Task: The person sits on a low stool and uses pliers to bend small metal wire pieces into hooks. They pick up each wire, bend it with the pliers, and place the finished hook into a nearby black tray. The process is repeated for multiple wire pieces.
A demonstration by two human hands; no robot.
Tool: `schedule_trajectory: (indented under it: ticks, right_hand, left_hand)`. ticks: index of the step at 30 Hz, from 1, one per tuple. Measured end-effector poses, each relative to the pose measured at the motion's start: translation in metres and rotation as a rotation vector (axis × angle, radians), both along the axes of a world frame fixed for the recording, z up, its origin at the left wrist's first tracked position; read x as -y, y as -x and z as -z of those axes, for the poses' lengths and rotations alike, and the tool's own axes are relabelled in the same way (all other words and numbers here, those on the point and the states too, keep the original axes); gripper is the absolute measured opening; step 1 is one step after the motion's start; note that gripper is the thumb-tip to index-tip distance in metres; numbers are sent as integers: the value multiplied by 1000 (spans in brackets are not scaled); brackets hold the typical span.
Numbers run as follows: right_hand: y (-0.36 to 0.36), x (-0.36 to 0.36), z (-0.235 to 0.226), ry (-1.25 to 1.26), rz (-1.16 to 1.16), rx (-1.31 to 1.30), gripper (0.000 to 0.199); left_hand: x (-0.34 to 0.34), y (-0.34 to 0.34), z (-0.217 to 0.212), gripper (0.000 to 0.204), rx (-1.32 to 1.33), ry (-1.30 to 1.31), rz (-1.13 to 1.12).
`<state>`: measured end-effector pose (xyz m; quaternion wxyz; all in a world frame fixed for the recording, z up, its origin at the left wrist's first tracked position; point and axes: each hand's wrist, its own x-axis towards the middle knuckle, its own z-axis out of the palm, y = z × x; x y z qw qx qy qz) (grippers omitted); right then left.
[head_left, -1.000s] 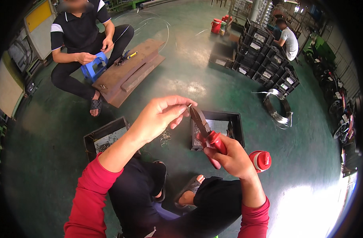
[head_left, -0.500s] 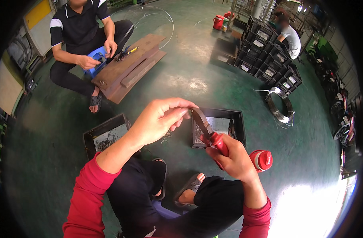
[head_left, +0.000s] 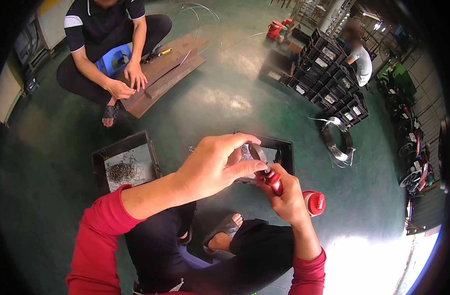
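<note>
My right hand (head_left: pixel 284 196) is closed around the red handles of a pair of pliers (head_left: pixel 273 181), its metal head pointing up and away from me. Curled about that head is my left hand (head_left: pixel 212 164), thumb by the pivot and index finger near the jaw tip. Any small piece between those fingers is too small or hidden to make out. Behind my hands stands a black crate (head_left: pixel 288 152), largely covered by them. Another black crate (head_left: pixel 150 142), left of my left hand, has a pile of small dark wire pieces (head_left: pixel 121 170) on its pale bottom.
A red-lidded container (head_left: pixel 314 202) stands right of my right hand. A coil of wire (head_left: pixel 335 142) lies farther right, before stacked black crates (head_left: pixel 328 78). At the far left, a co-worker (head_left: pixel 104 44) sits by a brown metal beam (head_left: pixel 185 56). Another person (head_left: pixel 360 61) sits behind the stack.
My left hand has shifted from pinching at the jaw tip to curling around the pliers' head. The pliers have tilted. The co-worker's hands have moved toward the beam's near end.
</note>
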<state>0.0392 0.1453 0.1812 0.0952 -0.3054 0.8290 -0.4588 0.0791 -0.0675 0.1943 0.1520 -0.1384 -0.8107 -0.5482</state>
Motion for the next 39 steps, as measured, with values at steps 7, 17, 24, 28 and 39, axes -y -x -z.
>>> schedule_trajectory:
  ticks: [7,17,24,28,39]
  right_hand:
    - [0,7,15,0,70,-134,21]
    - [1,12,21,-16,115,-177,18]
    - [5,13,27,-20,132,-276,26]
    - [10,7,19,-51,63,-156,23]
    - [18,-10,6,-136,-102,190,30]
  left_hand:
    - [-6,2,8,28,-106,-14,-60]
    - [-6,2,12,26,-95,-19,-72]
    - [-7,3,12,24,-59,-24,-70]
    - [2,7,8,27,63,-41,-7]
    - [33,25,10,20,216,-131,99]
